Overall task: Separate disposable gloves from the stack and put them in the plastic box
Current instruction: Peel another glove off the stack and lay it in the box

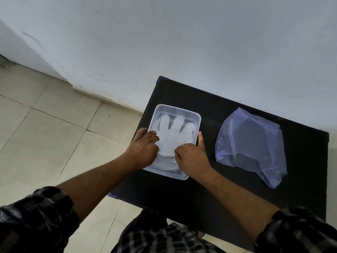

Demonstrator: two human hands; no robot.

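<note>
Head view, left to right. A tiled floor and a pale wall border a dark tabletop. The left hand reaches over the near-left rim of the clear plastic box; its fingers are bent and spread, their tips pressing down on the translucent disposable gloves, and the thumb lies outside the box's left wall. The gloves lie flat inside the box, directly under and just beyond both sets of fingers, with the glove digits pointing away from the person toward the wall. The right hand covers the near-right part of the box; its fingers are curled downward onto the glove cuff, and whether they pinch the film or only press it cannot be told, while the thumb is stretched straight along the outside of the box's right wall. To the right of the right hand, well apart from the box, a crumpled bluish plastic bag lies on the tabletop. Checked sleeves cover both upper forearms at the bottom edge
</note>
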